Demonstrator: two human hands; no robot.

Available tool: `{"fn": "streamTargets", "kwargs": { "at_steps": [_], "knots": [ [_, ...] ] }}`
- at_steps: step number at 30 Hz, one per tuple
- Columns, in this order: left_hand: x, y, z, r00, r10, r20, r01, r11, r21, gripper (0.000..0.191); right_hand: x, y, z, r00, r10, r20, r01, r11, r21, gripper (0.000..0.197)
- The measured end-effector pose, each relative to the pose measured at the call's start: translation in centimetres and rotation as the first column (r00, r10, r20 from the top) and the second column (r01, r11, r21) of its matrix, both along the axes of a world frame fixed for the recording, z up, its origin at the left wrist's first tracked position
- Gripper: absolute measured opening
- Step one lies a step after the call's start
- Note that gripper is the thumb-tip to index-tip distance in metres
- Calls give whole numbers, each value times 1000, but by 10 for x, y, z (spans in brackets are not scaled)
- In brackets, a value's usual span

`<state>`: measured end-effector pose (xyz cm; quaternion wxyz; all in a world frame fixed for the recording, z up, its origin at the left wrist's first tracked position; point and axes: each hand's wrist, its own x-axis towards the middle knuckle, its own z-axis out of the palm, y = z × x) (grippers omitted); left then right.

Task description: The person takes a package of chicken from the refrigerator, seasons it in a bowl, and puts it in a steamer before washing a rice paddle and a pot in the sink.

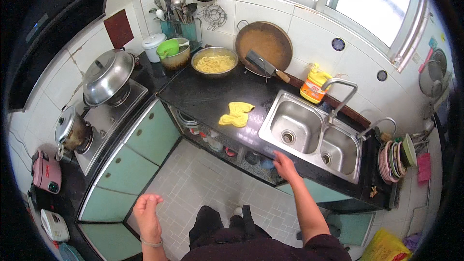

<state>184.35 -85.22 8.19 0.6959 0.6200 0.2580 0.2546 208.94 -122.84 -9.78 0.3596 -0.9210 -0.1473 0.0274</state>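
Note:
My left hand point(148, 214) hangs in the air over the floor at the lower left, its fingers curled together, with nothing visible in it. A band circles that wrist. My right hand point(285, 166) is by the counter's front edge, just below the double steel sink point(265, 130); its fingers are apart and I see nothing in them. Left of the sink, a crumpled yellow cloth point(237, 114) lies on the black countertop point(203, 96). Farther back stands a steel bowl point(214, 74) of pale yellow strips in liquid. A cleaver point(261, 63) rests in a wire stand near the wall.
A large round wooden board point(266, 40) leans on the wall. Beside the faucet point(342, 98) stands a yellow bottle point(314, 83). At left, a lidded wok point(107, 76) and a pot point(72, 130) sit on the gas stove point(105, 127). Plates and baskets point(395, 159) fill a rack at right.

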Motion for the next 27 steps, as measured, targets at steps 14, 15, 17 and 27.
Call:
{"fn": "streamTargets", "kwargs": {
  "at_steps": [14, 15, 17, 27],
  "knots": [
    [236, 140, -9, 998, -56, -22, 55, 998, -26, 12, 200, 219, -37, 993, 19, 116, 42, 864, -503, 67],
    [253, 149, -11, 990, -127, -63, 127, 992, -7, 12, 203, 209, -48, 979, 55, 194, 49, 868, -493, 64],
    [281, 167, -11, 988, -126, -94, 124, 992, -26, 12, 211, 186, -52, 952, 25, 305, 142, 846, -514, 55],
    [400, 237, -66, 972, -97, -213, 57, 981, -186, 22, 256, -42, -73, 546, -832, 96, 800, 552, 234, 32]
  ]
}}
